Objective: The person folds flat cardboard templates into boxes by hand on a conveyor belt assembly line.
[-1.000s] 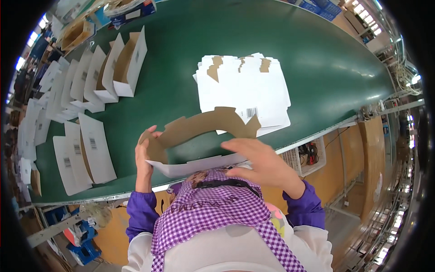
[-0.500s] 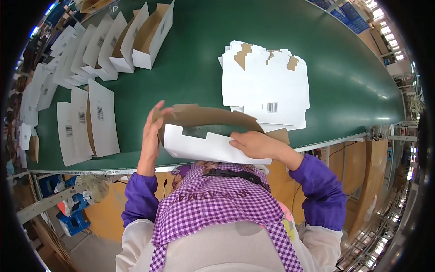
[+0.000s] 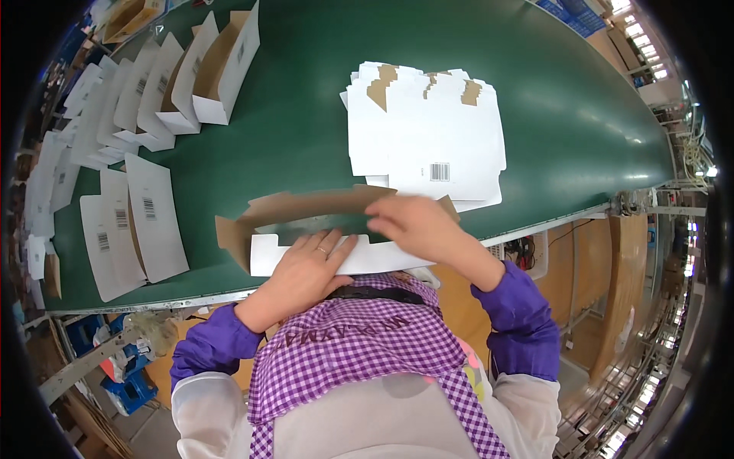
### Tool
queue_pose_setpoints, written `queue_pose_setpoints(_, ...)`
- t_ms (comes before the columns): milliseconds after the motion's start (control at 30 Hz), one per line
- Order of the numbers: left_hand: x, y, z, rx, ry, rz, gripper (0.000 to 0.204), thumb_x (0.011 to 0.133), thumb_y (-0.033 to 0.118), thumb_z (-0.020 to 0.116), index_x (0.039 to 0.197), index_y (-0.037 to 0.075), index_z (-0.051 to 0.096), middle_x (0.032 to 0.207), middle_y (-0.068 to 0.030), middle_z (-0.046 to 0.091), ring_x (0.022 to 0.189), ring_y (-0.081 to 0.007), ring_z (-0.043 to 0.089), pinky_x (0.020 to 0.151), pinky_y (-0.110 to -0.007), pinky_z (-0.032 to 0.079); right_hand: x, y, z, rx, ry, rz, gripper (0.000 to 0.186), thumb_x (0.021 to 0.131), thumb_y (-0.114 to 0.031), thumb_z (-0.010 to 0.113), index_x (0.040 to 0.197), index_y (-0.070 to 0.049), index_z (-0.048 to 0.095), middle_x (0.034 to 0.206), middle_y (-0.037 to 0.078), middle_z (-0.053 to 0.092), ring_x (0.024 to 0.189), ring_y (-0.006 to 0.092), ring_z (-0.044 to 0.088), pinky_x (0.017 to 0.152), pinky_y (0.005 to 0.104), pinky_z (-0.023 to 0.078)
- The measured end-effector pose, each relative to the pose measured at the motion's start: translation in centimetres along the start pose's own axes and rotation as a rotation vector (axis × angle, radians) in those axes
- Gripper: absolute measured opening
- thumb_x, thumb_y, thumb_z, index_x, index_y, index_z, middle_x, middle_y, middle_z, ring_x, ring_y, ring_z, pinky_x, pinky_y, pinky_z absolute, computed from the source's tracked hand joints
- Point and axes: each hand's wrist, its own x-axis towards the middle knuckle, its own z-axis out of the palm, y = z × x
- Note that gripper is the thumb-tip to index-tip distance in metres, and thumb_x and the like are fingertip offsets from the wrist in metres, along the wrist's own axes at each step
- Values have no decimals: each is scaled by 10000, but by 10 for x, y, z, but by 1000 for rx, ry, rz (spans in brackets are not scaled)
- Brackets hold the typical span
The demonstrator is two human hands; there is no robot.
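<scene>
In front of me at the table's near edge stands a partly folded carton (image 3: 325, 256), white outside and brown inside, its long top side uncovered. My left hand (image 3: 310, 266) lies over its near white wall with the fingers stretched out. A ring shows on one finger. Above the carton's right half is my right hand (image 3: 419, 226), fingers bent and apart from the thumb, nothing visible between them. The carton's left end flap (image 3: 233, 243) sticks outward. Part of the right end is hidden behind my right hand.
Flat white carton blanks (image 3: 428, 141) lie stacked on the green table (image 3: 298, 99) beyond the carton. Several folded cartons (image 3: 218, 73) stand in a row at the far left, with more white cartons (image 3: 157, 218) nearer. A blue crate (image 3: 573, 17) is at the far right.
My left hand has gone from the carton's left end to its near wall. The left end flap now points outward. My right hand has lifted off the near wall and moved over the carton.
</scene>
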Motion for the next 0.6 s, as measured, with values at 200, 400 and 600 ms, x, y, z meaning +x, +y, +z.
queue_pose_setpoints(200, 5, 3, -2, 44, -36, -5, 635, 768, 299, 660, 1315, 74, 430, 1262, -235, 469, 1125, -379, 482, 954, -433, 381, 12, 23, -46, -142, 163, 44, 387, 758, -264, 690, 1048, -18, 621, 932, 138, 644, 808, 278, 632, 744, 371, 490)
queue_pose_setpoints(400, 5, 6, 4, 21, -13, -10, 634, 773, 318, 653, 1324, 102, 427, 1255, -234, 478, 1123, -368, 495, 928, -424, 411, 39, 40, -37, -246, -360, 120, 341, 743, -213, 653, 1004, 6, 648, 844, 197, 661, 843, 331, 631, 767, 382, 489)
queue_pose_setpoints(600, -6, 7, 16, 62, 5, -94, 611, 812, 348, 610, 1332, 96, 411, 1210, -235, 521, 1051, -376, 552, 919, -424, 420, 28, 75, -55, -196, -376, 103, 330, 766, -243, 633, 978, 8, 671, 884, 173, 668, 751, 299, 653, 655, 359, 524)
